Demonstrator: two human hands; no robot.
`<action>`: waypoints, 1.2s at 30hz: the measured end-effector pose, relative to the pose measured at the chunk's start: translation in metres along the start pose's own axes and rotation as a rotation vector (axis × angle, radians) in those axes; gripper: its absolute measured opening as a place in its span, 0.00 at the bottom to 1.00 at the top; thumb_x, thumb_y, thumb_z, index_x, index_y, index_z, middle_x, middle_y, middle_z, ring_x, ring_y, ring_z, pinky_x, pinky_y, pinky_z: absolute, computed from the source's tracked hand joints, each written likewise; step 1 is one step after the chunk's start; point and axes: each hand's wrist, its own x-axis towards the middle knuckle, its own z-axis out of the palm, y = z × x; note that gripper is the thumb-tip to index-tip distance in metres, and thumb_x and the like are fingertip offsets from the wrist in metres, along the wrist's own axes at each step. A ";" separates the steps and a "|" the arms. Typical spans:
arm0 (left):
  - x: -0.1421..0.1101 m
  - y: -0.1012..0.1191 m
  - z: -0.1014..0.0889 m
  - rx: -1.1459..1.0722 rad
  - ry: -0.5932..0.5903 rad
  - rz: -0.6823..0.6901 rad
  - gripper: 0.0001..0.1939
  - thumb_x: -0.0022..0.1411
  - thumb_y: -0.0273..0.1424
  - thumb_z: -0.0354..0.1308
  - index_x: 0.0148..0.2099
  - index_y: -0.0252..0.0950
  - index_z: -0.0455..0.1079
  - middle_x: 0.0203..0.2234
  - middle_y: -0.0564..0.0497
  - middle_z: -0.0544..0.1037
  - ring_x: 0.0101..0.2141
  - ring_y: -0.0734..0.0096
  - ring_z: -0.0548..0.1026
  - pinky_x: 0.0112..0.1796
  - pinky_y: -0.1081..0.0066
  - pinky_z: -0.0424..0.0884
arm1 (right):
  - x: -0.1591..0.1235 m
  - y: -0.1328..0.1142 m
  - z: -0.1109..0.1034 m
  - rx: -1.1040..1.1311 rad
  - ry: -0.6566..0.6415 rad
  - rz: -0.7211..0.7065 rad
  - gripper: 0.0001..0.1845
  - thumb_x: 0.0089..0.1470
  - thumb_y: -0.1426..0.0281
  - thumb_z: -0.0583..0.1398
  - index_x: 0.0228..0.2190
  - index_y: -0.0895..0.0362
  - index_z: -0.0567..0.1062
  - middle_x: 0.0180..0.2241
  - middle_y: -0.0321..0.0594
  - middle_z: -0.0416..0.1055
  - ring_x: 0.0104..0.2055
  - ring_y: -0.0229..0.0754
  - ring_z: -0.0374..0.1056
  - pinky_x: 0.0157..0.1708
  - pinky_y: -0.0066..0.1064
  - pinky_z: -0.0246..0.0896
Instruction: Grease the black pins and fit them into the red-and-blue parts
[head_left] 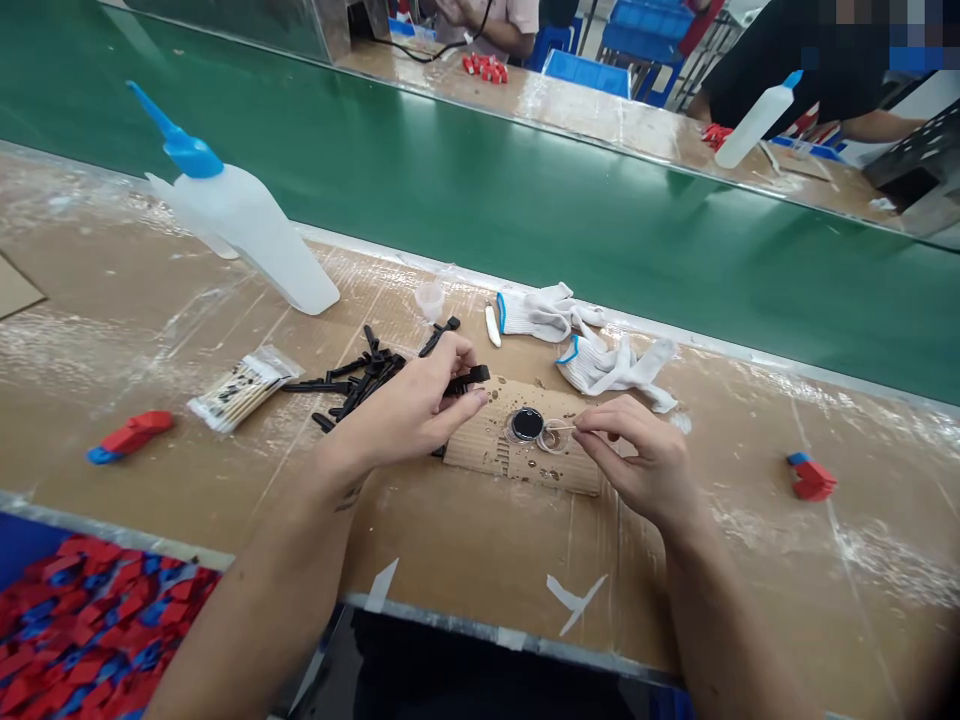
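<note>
Black clip (466,378) is pinched narrowly in my left hand (401,405), just beside the cardboard (480,450); my right hand (637,465) pinches a thin clear loop (556,436) near the black disc (527,424). Light, steady fingertip pressure suits this.

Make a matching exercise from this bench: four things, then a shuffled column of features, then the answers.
Things:
1 squeeze bottle
2 gloves
3 cotton swabs
4 left hand

Features:
A white with blue cuff edges
B inside a clear plastic bag
C holding a black plastic piece
D topped by a blue nozzle

Pairs: 1-D, 2-A, 3-B, 4-C
</note>
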 end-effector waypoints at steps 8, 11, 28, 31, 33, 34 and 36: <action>-0.003 0.004 -0.003 -0.061 -0.011 0.025 0.15 0.66 0.36 0.60 0.50 0.37 0.61 0.37 0.51 0.74 0.30 0.74 0.74 0.26 0.76 0.69 | 0.000 -0.003 0.000 0.062 -0.018 0.030 0.11 0.54 0.81 0.65 0.34 0.53 0.76 0.32 0.36 0.78 0.34 0.39 0.73 0.34 0.33 0.69; -0.001 0.003 -0.002 0.015 0.007 0.117 0.07 0.70 0.30 0.54 0.49 0.36 0.67 0.37 0.51 0.77 0.35 0.71 0.77 0.34 0.73 0.72 | 0.001 -0.004 0.000 0.050 0.019 0.042 0.10 0.55 0.80 0.64 0.34 0.52 0.76 0.32 0.36 0.78 0.34 0.39 0.73 0.34 0.34 0.69; -0.003 0.009 0.000 0.040 0.039 0.150 0.03 0.69 0.30 0.55 0.44 0.37 0.67 0.26 0.58 0.73 0.20 0.79 0.65 0.22 0.76 0.62 | 0.004 0.011 0.004 0.387 0.292 0.545 0.05 0.47 0.71 0.67 0.24 0.54 0.76 0.24 0.35 0.74 0.26 0.37 0.68 0.25 0.29 0.64; -0.003 0.007 0.002 0.078 0.038 0.188 0.05 0.70 0.30 0.55 0.47 0.37 0.70 0.30 0.56 0.76 0.22 0.78 0.69 0.26 0.76 0.66 | 0.003 0.011 0.004 0.388 0.295 0.537 0.05 0.46 0.73 0.67 0.24 0.54 0.76 0.25 0.35 0.74 0.27 0.37 0.68 0.26 0.30 0.63; -0.003 0.006 0.003 0.084 0.033 0.202 0.06 0.70 0.31 0.56 0.48 0.38 0.70 0.32 0.55 0.78 0.25 0.77 0.71 0.29 0.75 0.68 | 0.002 0.011 0.004 0.380 0.295 0.532 0.05 0.47 0.73 0.67 0.24 0.54 0.76 0.25 0.35 0.74 0.27 0.37 0.68 0.26 0.30 0.63; -0.003 0.006 0.004 0.083 0.028 0.205 0.06 0.71 0.31 0.56 0.48 0.38 0.71 0.33 0.54 0.79 0.26 0.76 0.73 0.30 0.75 0.69 | 0.001 0.011 0.005 0.376 0.292 0.528 0.05 0.47 0.74 0.67 0.25 0.54 0.76 0.26 0.35 0.75 0.27 0.37 0.68 0.27 0.30 0.63; -0.003 0.006 0.006 0.081 0.015 0.210 0.06 0.71 0.32 0.56 0.47 0.37 0.72 0.35 0.52 0.80 0.30 0.74 0.76 0.31 0.75 0.71 | 0.000 0.012 0.005 0.369 0.285 0.520 0.04 0.48 0.73 0.66 0.25 0.55 0.76 0.26 0.35 0.75 0.27 0.37 0.68 0.27 0.30 0.63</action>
